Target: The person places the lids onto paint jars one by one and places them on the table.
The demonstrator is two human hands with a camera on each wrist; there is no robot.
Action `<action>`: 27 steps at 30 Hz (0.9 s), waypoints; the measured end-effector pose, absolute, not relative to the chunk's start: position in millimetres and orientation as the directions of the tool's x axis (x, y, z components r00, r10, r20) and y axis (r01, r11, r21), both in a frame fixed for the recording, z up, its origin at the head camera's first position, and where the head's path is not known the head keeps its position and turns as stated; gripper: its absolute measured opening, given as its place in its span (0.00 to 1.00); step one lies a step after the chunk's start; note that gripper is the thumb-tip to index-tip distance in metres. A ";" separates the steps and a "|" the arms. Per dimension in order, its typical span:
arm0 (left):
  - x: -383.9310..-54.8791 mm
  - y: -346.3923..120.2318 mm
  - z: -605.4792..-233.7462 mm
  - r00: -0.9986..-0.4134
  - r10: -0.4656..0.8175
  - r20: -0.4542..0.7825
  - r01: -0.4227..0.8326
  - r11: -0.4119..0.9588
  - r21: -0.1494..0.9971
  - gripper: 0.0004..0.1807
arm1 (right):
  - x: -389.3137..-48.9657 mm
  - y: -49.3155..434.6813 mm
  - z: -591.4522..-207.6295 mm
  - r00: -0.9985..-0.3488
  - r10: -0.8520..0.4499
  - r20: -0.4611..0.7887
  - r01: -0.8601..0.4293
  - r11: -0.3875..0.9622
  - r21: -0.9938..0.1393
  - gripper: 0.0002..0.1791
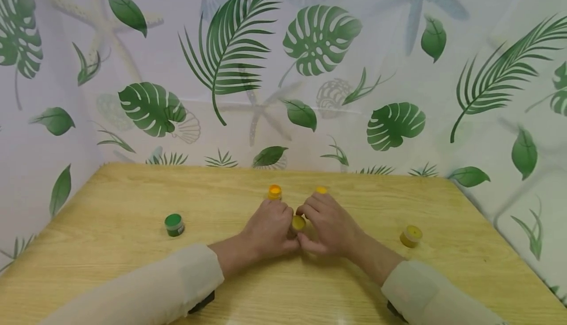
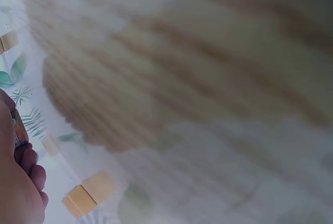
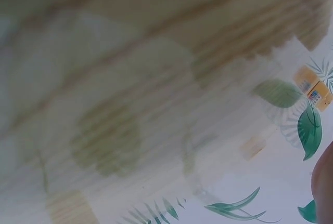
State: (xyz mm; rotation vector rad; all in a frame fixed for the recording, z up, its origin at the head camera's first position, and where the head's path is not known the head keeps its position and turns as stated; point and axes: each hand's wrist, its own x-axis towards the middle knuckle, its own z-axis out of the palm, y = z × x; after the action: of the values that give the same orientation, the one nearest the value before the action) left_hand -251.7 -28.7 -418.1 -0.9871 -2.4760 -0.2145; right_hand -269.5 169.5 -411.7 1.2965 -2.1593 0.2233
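A small round jar with a yellow top (image 1: pixel 299 223) is between the two hands near the middle of the wooden table. My left hand (image 1: pixel 270 231) grips it from the left with curled fingers. From the right, my right hand (image 1: pixel 332 226) holds it between fingers and thumb. In the left wrist view, part of the jar's labelled side (image 2: pixel 20 131) shows beside the left hand (image 2: pixel 18 177). Just beyond the left knuckles stands a jar with an orange top (image 1: pixel 274 192). Another yellow-topped jar (image 1: pixel 321 190) is partly hidden behind the right hand.
A green jar (image 1: pixel 174 224) stands to the left on the table (image 1: pixel 274 290). To the right is a further yellow jar (image 1: pixel 411 236). A white cloth (image 1: pixel 345 133) printed with leaves, shells and starfish hangs behind the table and at its sides.
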 end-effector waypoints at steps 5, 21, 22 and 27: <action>-251.3 -27.8 -418.5 -0.626 0.612 0.483 0.683 0.729 -0.039 0.22 | -270.1 169.6 -412.4 -0.330 -0.747 0.577 -0.848 0.503 0.166 0.14; -250.7 -28.2 -419.6 -0.612 0.629 0.480 0.682 0.727 -0.083 0.22 | -270.9 170.0 -413.5 -0.344 -0.752 0.563 -0.841 0.513 0.172 0.14; -250.6 -28.2 -419.7 -0.611 0.629 0.480 0.682 0.726 -0.083 0.22 | -270.5 170.0 -413.5 -0.350 -0.751 0.560 -0.838 0.518 0.170 0.14; -250.5 -27.6 -420.5 -0.613 0.632 0.474 0.692 0.719 -0.064 0.22 | -270.2 170.9 -414.1 -0.354 -0.742 0.569 -0.833 0.527 0.169 0.14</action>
State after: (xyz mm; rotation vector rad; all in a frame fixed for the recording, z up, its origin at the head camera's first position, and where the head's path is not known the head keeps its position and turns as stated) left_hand -250.5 -27.6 -420.5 -1.0121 -2.4536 -0.1718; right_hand -270.2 170.9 -414.1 1.2735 -2.1716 0.1987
